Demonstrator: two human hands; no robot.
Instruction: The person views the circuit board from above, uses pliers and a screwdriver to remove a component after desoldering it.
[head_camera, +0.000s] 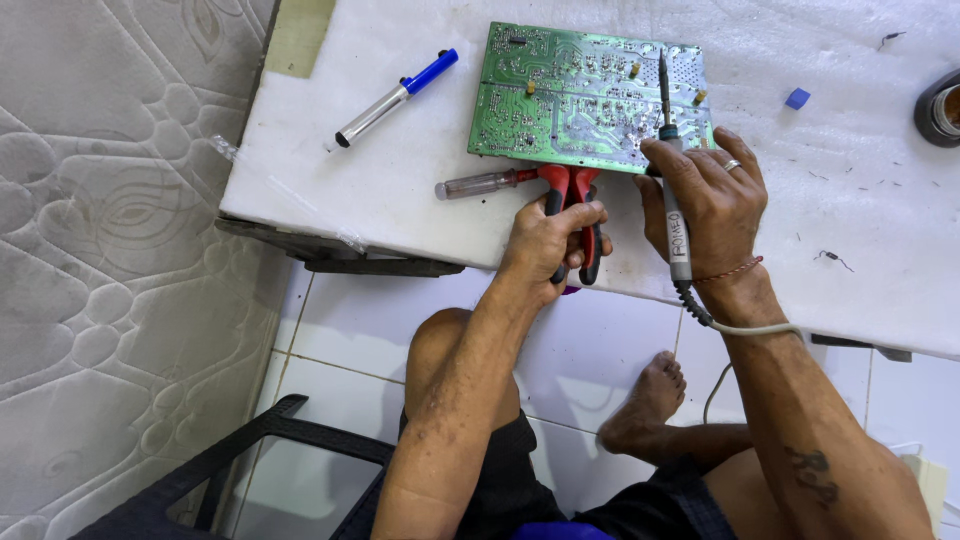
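Now, left hand: I grip red-handled pliers, at 6 o'clock of circuit board.
Right hand: clasps soldering iron, tip on board.
Counter: screwdriver at 9 o'clock of pliers.

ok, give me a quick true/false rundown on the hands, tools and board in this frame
1. The right hand holds a soldering iron with its tip over the green circuit board. True.
2. The left hand holds a blue pen. False: it grips red-handled pliers.
3. The desoldering pump lies on the white tabletop, apart from both hands. True.
4. The screwdriver lies on top of the board. False: it lies on the tabletop beside the board's near edge.
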